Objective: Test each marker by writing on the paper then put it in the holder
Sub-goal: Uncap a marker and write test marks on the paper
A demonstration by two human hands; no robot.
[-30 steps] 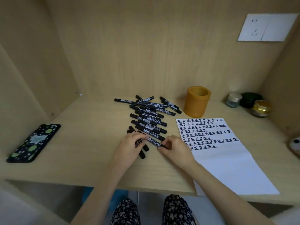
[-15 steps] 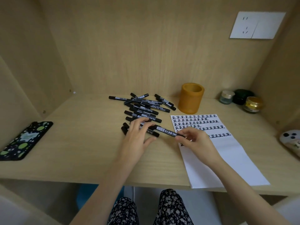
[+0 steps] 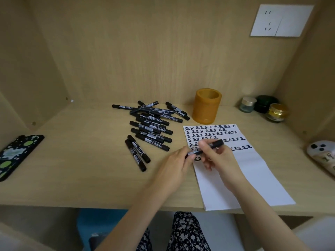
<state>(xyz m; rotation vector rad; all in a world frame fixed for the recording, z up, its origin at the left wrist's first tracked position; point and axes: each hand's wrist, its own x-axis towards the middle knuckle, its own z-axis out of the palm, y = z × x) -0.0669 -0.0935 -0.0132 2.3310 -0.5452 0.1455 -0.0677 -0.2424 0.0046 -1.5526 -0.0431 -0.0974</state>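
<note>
A black marker (image 3: 214,144) is held between both hands over the written part of the white paper (image 3: 243,180). My right hand (image 3: 220,157) grips its barrel. My left hand (image 3: 178,164) pinches its near end at the paper's left edge. Rows of black characters fill the paper's far half. A pile of several black markers (image 3: 151,127) lies on the desk to the left of the paper. The orange cylindrical holder (image 3: 206,105) stands upright behind the paper; nothing shows above its rim.
A phone in a black, green-spotted case (image 3: 16,154) lies at the desk's left edge. Three small jars (image 3: 262,107) stand in the back right corner. A white phone (image 3: 322,153) lies at the right edge. Wooden walls enclose the desk.
Both hands carried one marker from the pile rightward onto the paper. The marker now sits over the written rows, and my left hand has followed it to its near end.
</note>
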